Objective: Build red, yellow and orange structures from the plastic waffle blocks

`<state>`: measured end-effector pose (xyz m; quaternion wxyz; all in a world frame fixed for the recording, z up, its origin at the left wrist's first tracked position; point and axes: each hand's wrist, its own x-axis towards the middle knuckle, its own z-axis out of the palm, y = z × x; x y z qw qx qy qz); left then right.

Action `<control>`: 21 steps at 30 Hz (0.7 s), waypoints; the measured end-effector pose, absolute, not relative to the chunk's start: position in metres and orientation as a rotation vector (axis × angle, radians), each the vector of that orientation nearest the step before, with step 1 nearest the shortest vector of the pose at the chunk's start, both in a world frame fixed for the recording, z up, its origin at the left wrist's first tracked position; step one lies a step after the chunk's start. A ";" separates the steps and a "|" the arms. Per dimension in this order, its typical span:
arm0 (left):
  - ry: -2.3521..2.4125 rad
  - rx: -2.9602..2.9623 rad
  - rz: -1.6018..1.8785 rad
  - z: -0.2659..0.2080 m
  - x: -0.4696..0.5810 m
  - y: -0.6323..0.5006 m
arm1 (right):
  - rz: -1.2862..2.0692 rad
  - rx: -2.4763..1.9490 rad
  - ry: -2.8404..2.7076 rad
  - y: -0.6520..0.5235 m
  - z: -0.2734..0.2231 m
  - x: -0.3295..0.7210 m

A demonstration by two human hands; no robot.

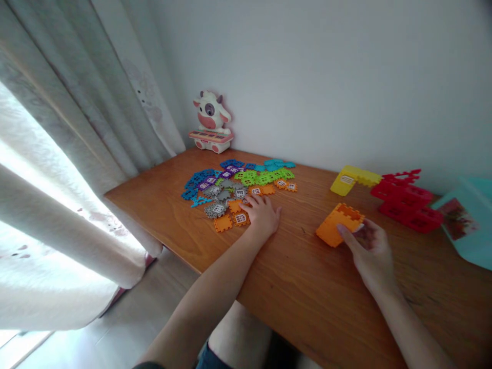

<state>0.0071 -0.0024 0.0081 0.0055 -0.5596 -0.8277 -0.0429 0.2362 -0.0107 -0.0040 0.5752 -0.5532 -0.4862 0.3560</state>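
Note:
My right hand (372, 245) grips an orange block house (333, 225) made of joined square tiles, its top uncovered with a toothed rim. The thumb presses the near wall; the other fingers are partly hidden behind it. Over on the left, my left hand (263, 215) reaches palm down onto orange tiles (235, 206) at the near edge of a spread of flat interlocking pieces. Its fingers are stretched out, touching the tiles. Next to them lie grey tiles (216, 209), some with white window inserts. Behind are green tiles (264, 177), purple tiles (209, 181) and blue tiles (200, 179).
Joined yellow tiles (341, 184) and a red tile structure (407, 200) stand at the right, beside a pale teal box (471, 220). A cow toy keyboard (211, 123) sits at the back left corner of the wooden table (300, 287). Curtains (69, 215) hang along the left.

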 end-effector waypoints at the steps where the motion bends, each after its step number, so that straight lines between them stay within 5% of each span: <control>1: -2.570 -1.774 -0.134 0.008 0.010 -0.003 | 0.837 -1.294 -1.138 -0.010 -0.004 0.237; 21: -2.512 -1.751 -0.193 0.027 -0.004 -0.007 | 0.830 -1.299 -1.208 -0.013 -0.003 0.237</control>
